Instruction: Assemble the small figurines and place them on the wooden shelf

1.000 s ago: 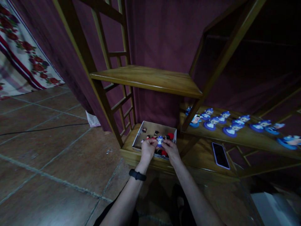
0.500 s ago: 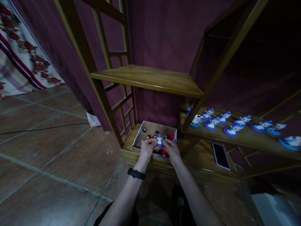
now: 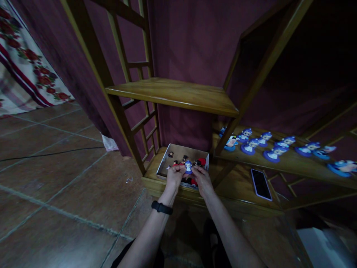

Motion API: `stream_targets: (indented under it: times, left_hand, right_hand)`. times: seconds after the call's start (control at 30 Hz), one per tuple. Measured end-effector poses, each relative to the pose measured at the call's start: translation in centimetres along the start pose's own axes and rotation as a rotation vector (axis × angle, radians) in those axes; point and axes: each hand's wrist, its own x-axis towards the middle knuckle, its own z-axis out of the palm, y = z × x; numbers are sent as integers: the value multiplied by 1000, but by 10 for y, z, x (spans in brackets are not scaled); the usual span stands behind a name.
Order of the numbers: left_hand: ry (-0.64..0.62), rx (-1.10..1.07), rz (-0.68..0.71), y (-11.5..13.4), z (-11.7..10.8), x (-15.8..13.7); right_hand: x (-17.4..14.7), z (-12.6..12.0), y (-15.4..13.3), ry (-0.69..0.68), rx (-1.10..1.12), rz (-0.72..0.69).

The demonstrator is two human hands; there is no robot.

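Between my fingertips is a small figurine (image 3: pixel 188 167) with a blue-purple head, a pale body and a purple base. My left hand (image 3: pixel 175 176), with a black band on its wrist, pinches it from the left. From the right, my right hand (image 3: pixel 203 177) grips the same figurine. Both hands are over the front part of a shallow open box (image 3: pixel 164 160) on the low wooden ledge. Several small red and black figures lie in the box, partly hidden by my hands.
On the shelf (image 3: pixel 291 162) to the right stand several blue and purple figurines (image 3: pixel 249 146). Below them a phone (image 3: pixel 261 184) lies on the ledge. A bare wooden shelf board (image 3: pixel 173 93) juts out above the box. A dark cable (image 3: pixel 52 153) crosses the tiled floor.
The view has shifted very slightly. Both hands keep hold of the figurine over the box, with hardly any movement.
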Motion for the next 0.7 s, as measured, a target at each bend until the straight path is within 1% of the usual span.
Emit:
stream_targets:
  times: [0.13, 0.33, 0.43, 0.57, 0.7]
  left_hand:
    - [-60, -47, -30, 4, 1, -3]
    - [-41, -58, -14, 6, 3, -4]
    - [-39, -45, -19, 6, 4, -3]
    - [-31, -32, 11, 3, 4, -3]
    - [-24, -63, 29, 0, 5, -3]
  right_hand:
    - [-1, 1, -3, 4, 55, 1]
    - [0, 2, -5, 34, 5, -55]
    - [3, -1, 1, 45, -89, -130]
    - [5, -2, 8, 92, -266, -254]
    - [1, 1, 8, 146, -360, -291]
